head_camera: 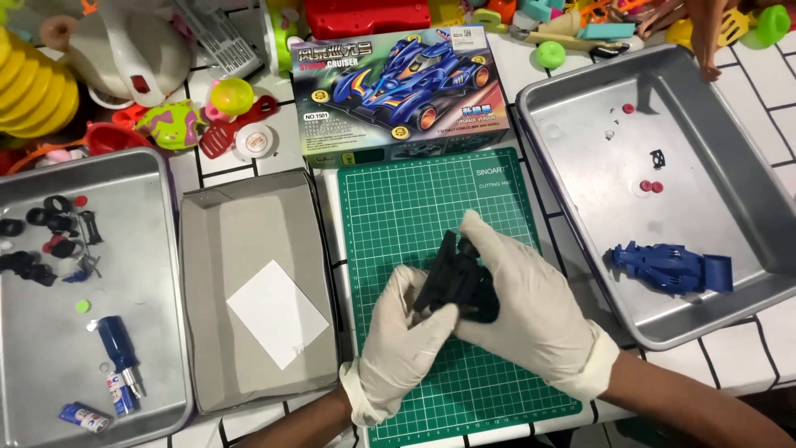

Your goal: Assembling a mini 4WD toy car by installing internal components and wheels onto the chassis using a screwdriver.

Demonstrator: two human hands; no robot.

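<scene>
Far left tray: a steel tray (33,390) sits on the white tiled counter (767,332); black tyres (50,220) and small black parts lie in its upper part; a blue-handled screwdriver (116,348) lies lower down, with two small batteries (83,415) near its bottom edge
Toy pile: yellow, green and red plastic toys (170,120) crowd the counter behind the tray
Box lid: a grey cardboard box half (249,224) lies open side up, just beside the left tray; a white rectangular card (278,314) lies tilted inside it
Package: a flat rectangular box (398,91) stands at the top edge of the mat; its face shows a blue racing car on a bright multicolour ground, with a white label patch at its upper right corner
Mat: a green cutting mat (398,207) with a white grid lies in the middle of the counter, a small line of white print in its upper right corner
Left hand: the left hand (398,348), in a white glove, is over the mat; its fingers (410,290) curl and pinch the near end of the black chassis
Black chassis: the black chassis (456,282) is held between both hands above the middle of the mat, tilted
Right hand: the right hand (531,311), gloved white, wraps the chassis from the right, fingers (489,236) pressed over its top
Right tray: a larger steel tray (746,108) lies tilted to the right of the mat; a blue car body shell (672,270) lies near its lower edge; small red round parts (651,187) and a little black piece (657,158) lie further up
</scene>
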